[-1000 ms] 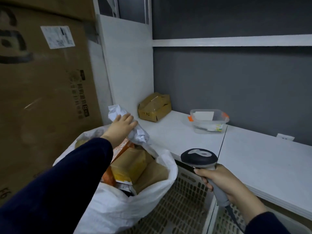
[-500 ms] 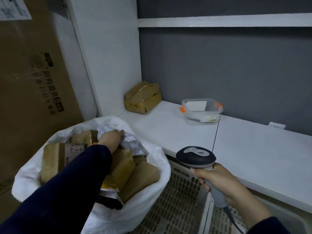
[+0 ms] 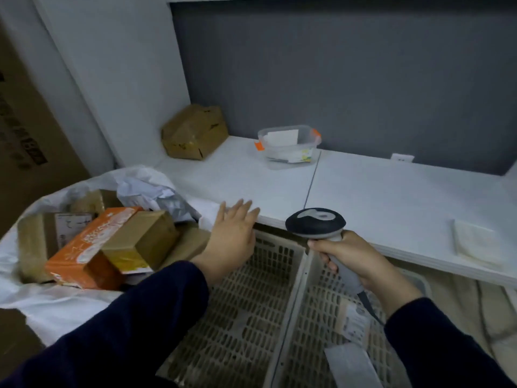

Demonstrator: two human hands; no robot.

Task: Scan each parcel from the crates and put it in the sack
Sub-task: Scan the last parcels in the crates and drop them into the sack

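Two parcels [image 3: 353, 324] lie in right crate [image 3: 316, 317]; left hand [image 3: 233, 242], flat and empty beside sack [image 3: 56, 306], likely reaches for one next, right hand [image 3: 361, 261] gripping scanner [image 3: 316, 224] ready to scan.

Left of the fingers [image 3: 240, 211] of the left hand [image 3: 232, 242], parcels [image 3: 140, 239] lie in the sack [image 3: 42, 306]. Beyond the fingers, the tabletop [image 3: 391, 197] carries a box [image 3: 194, 131] and a container [image 3: 289, 144]. Below them sit the crates [image 3: 246, 303]; to their right, the scanner [image 3: 314, 224], held by the right hand [image 3: 355, 259].
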